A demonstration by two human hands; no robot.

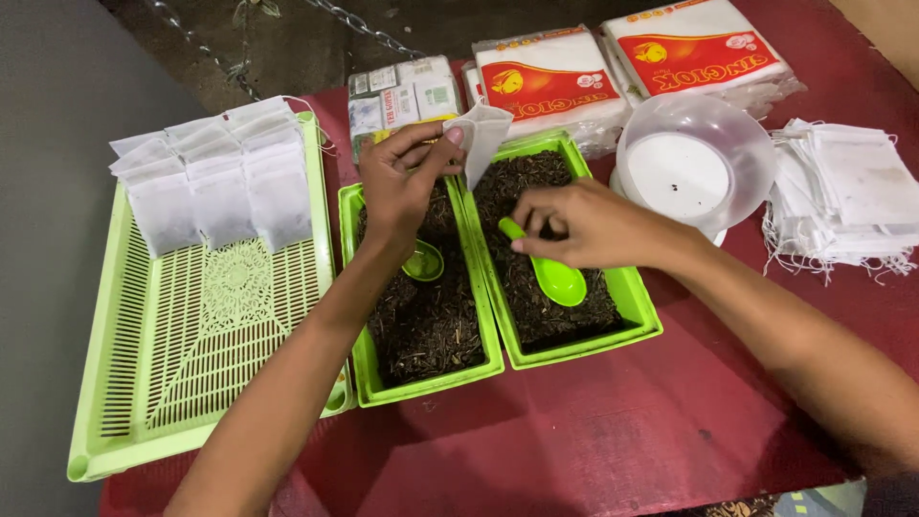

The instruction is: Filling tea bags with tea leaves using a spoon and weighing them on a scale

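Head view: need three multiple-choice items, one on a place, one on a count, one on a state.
1. Where do the filled white sachets lie?
A. on the slotted green tray
B. in the clear bowl
C. on the red cloth

2. How many small green bins of dark loose tea are there?
A. one
B. two
C. four

3. What does the right hand hold?
A. nothing
B. a white sachet
C. a green scoop

Key: 1 A, the sachets sit in rows at the tray's far end. 2 B, the left bin and right bin stand side by side. 3 C, its fingers close on the scoop's handle, while the left hand pinches an empty sachet.
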